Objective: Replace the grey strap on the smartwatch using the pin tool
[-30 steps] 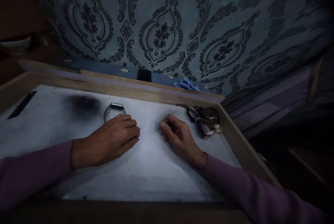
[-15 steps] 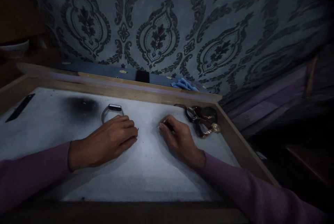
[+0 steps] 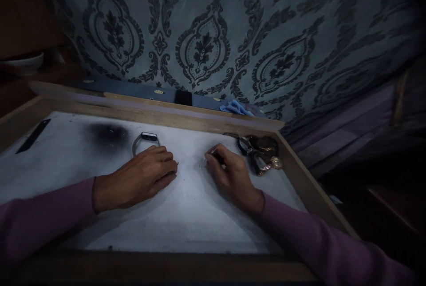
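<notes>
My left hand [image 3: 143,175] is closed, palm down, over the white board in a wooden-edged tray. A tiny dark tip shows at its fingertips, too small to name. Just beyond this hand stands a wristwatch [image 3: 149,137] with a dark rectangular face and a looped band, partly covered by the fingers. My right hand [image 3: 230,174] is closed in a pinch to the right, apart from the left. Something small and thin seems to be at its fingertips, but I cannot make it out. Several watches [image 3: 258,155] with dark straps lie bunched beyond my right hand.
The wooden tray [image 3: 299,175] has raised edges around the white board. A flat black strip [image 3: 33,136] lies at left, near a dark smudge [image 3: 105,134]. Behind the back edge are a black object [image 3: 183,97] and a blue cloth [image 3: 236,107]. Patterned fabric rises behind.
The whole view has shifted slightly, so the tray appears a little further right. Both hands keep nearly the same places and closed poses; the right fingers have moved only slightly.
</notes>
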`<act>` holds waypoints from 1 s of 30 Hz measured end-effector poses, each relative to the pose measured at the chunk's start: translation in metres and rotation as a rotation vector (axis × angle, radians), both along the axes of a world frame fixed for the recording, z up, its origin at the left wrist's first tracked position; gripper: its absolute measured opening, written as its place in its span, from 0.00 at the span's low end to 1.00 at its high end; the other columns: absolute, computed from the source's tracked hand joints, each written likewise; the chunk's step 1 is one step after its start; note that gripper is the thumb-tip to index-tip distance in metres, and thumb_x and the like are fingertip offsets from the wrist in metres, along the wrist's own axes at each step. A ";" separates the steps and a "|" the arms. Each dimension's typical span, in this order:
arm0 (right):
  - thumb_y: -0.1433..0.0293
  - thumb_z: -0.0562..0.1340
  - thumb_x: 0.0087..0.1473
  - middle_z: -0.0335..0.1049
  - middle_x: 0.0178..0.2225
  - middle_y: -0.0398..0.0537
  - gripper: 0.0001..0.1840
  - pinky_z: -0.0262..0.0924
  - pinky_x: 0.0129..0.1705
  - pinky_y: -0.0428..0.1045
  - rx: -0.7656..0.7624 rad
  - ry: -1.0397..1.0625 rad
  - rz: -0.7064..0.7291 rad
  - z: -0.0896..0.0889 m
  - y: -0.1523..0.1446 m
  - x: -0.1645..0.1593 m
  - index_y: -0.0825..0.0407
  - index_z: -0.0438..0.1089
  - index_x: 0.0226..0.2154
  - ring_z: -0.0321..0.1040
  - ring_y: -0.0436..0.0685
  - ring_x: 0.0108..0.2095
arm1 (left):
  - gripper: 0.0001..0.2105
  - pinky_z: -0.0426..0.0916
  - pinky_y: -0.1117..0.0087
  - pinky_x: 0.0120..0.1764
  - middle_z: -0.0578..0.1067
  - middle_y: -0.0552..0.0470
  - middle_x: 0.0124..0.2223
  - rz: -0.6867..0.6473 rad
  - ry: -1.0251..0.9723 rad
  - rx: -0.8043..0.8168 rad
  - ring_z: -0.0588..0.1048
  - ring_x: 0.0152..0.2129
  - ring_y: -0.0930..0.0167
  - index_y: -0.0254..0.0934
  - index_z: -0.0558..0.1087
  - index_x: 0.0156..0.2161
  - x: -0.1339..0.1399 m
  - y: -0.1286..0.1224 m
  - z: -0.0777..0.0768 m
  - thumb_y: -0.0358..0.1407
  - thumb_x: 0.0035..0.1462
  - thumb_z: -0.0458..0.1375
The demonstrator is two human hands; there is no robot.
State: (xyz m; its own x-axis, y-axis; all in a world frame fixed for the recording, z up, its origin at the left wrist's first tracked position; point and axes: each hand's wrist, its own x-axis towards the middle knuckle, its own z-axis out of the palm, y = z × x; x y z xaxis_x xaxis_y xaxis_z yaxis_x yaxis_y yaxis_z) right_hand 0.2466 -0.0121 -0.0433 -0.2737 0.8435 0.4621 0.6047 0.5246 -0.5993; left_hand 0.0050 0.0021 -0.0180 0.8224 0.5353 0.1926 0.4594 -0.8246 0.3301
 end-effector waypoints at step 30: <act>0.74 0.65 0.55 0.72 0.27 0.45 0.04 0.58 0.31 0.46 -0.159 -0.160 0.147 0.008 0.019 0.037 0.53 0.75 0.29 0.67 0.51 0.28 | 0.10 0.61 0.62 0.43 0.70 0.46 0.46 -0.098 0.208 0.237 0.67 0.43 0.62 0.36 0.66 0.52 0.032 0.003 -0.009 0.35 0.68 0.51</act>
State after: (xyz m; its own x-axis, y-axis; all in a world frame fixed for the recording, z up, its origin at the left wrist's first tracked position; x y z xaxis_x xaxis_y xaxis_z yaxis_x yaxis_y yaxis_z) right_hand 0.2839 0.0073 -0.0351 -0.4577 0.8479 0.2675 0.6230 0.5205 -0.5840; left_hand 0.0366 0.0055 -0.0274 0.9027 0.4119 0.1243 0.4114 -0.9109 0.0313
